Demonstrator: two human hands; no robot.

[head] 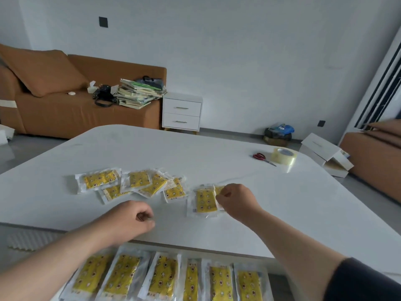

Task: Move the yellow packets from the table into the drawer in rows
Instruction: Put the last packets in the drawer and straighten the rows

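A person's right hand (236, 203) pinches the clear plastic edge of a packet (219, 190) at the right end of the yellow packets (138, 183) strewn across the smooth white desk (217, 153), probably to peel it off its neighbour. The left hand (132, 218) hovers near the front edge, its fingers curled in with nothing visible in them. Below, in the open drawer (273, 287), a row (162, 276) of six flat, crinkly packets lies side by side, long edges parallel to save room.
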